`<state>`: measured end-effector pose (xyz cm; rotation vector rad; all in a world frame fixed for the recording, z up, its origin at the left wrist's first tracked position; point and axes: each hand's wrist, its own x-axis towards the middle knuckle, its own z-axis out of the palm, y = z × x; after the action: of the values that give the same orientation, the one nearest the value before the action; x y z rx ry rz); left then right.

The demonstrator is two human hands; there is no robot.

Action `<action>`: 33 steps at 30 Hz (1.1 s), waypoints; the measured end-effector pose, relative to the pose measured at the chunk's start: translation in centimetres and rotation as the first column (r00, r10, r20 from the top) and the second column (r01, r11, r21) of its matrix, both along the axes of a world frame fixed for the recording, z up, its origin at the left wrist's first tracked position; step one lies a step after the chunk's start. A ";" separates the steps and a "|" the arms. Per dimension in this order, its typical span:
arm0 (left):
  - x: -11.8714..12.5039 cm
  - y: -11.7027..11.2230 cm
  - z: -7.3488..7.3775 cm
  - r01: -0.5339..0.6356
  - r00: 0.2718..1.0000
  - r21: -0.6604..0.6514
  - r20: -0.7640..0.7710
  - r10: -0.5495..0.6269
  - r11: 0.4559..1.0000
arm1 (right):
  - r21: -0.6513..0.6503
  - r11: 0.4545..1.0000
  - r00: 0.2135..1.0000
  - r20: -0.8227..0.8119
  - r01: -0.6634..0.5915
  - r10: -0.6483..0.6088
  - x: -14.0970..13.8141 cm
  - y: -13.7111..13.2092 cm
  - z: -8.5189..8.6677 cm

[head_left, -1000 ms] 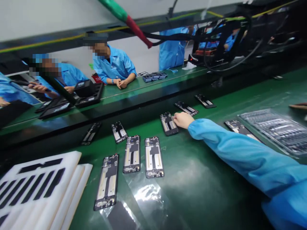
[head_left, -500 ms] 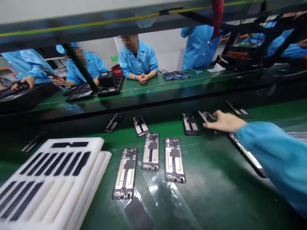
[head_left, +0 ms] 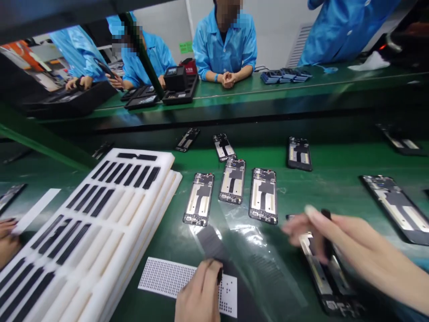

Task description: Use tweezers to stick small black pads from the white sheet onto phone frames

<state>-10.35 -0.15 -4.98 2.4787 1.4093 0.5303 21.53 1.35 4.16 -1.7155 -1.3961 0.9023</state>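
Observation:
My right hand [head_left: 338, 237] pinches a narrow black strip [head_left: 327, 239] above a phone mid-frame [head_left: 330, 286] lying at the lower right of the green mat. The hand is a little blurred. At bottom centre, my left hand [head_left: 199, 290] rests on the edge of a white sheet printed with black dots [head_left: 170, 277]. Its fingers hold a small black piece [head_left: 219, 276]. Several other phone mid-frames lie face up on the mat, the nearest [head_left: 264, 196] just above my right hand.
A stack of white foam trays [head_left: 117, 197] with black slots fills the left side. Clear plastic film [head_left: 248, 237] lies on the mat. A co-worker's hand [head_left: 6, 241] shows at the left edge. Beyond the dark bench edge [head_left: 214, 118], people in blue coats sit at another bench.
The view has levelled and swung down. My left hand and the dotted sheet have come into view. My right hand has moved nearer, off the far frame, and now holds a black strip.

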 end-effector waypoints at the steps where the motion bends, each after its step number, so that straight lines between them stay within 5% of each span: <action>1: -0.1 0.1 0.0 -0.009 1.000 0.022 -0.019 0.009 1.000 | 0.034 0.999 0.995 -0.096 0.023 -0.019 -1.4 1.9 0.6; 4: -0.2 0.6 0.1 -0.041 0.986 0.145 -0.154 0.064 0.989 | 0.113 0.984 0.954 -0.283 0.138 -0.102 -5.6 6.6 -0.3; 9: 1.3 2.4 0.5 -0.068 0.921 0.236 -0.358 0.152 0.969 | -0.012 1.000 0.926 -0.378 0.019 -0.022 -9.3 10.6 -5.5; 12: 2.2 3.0 0.9 -0.066 0.901 0.233 -0.404 0.159 0.970 | -0.043 0.998 0.922 -0.387 -0.053 0.032 -9.4 11.1 -7.0; 20: 2.6 2.9 0.3 -0.066 0.903 0.257 -0.395 0.167 0.964 | -0.078 0.961 0.912 -0.344 -0.264 0.223 -9.6 9.8 -7.6; 25: 2.4 3.1 0.5 -0.072 0.908 0.162 -0.399 0.132 0.984 | -0.042 0.945 0.904 -0.309 -0.323 0.295 -9.6 9.7 -6.8; 27: 2.3 3.4 1.4 -0.123 0.954 0.036 -0.272 0.128 0.992 | 0.004 0.951 0.897 -0.331 -0.310 0.294 -9.4 9.5 -5.5; 29: 2.4 3.6 2.8 -0.189 0.979 -0.187 0.036 0.200 0.964 | 0.087 0.961 0.895 -0.351 -0.261 0.275 -9.1 8.8 -3.7; 30: 2.6 3.6 3.7 -0.199 0.932 -0.337 0.227 0.284 0.920 | 0.137 0.964 0.899 -0.352 -0.227 0.261 -9.0 8.2 -2.8; 33: 3.5 3.5 6.4 0.099 0.519 -0.724 0.623 0.585 0.683 | 0.250 0.955 0.922 -0.308 -0.161 0.235 -9.2 6.2 -0.7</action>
<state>-6.89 3.38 1.39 1.0829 1.2097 0.8791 12.36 7.53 3.49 -1.2037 -1.3949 1.0518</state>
